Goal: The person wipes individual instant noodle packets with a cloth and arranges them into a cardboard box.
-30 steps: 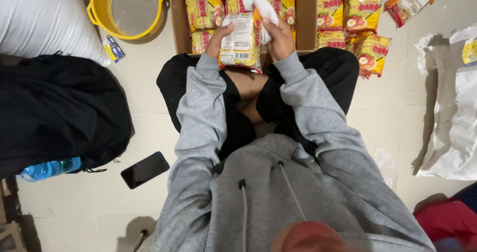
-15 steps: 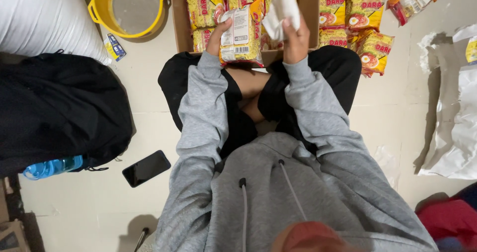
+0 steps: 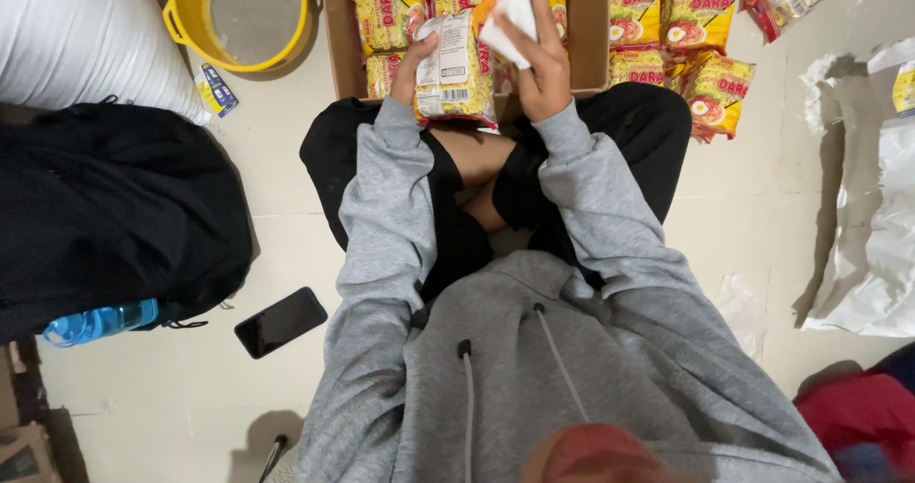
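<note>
- Since half a second ago, your right hand (image 3: 541,59) has dropped slightly and come in nearer the packet in your left hand, still clutching its white crumpled paper piece (image 3: 510,18).
- Your left hand (image 3: 412,61) is closed around the left edge of a yellow plastic noodle packet (image 3: 456,66), holding it upright with its white printed back panel facing you.
- Your right hand's fingers are curled around the white crumpled paper piece, which sits just beside the top right corner of the packet; whether the two touch, you cannot tell from this view.
- Both hands hover over the near edge of the open brown cardboard box (image 3: 335,35), which holds more yellow packets of the same kind lying flat in rows.
- More matching yellow packets (image 3: 679,35) lie loose on the floor to the right of the box, next to your right knee.
- A yellow plastic bucket (image 3: 238,16) stands to the left of the box.
- A black bag (image 3: 105,207) lies at your left side, with a blue plastic bottle (image 3: 95,323) at its lower edge.
- A black phone (image 3: 280,322) lies flat on the floor near your left elbow.
</note>
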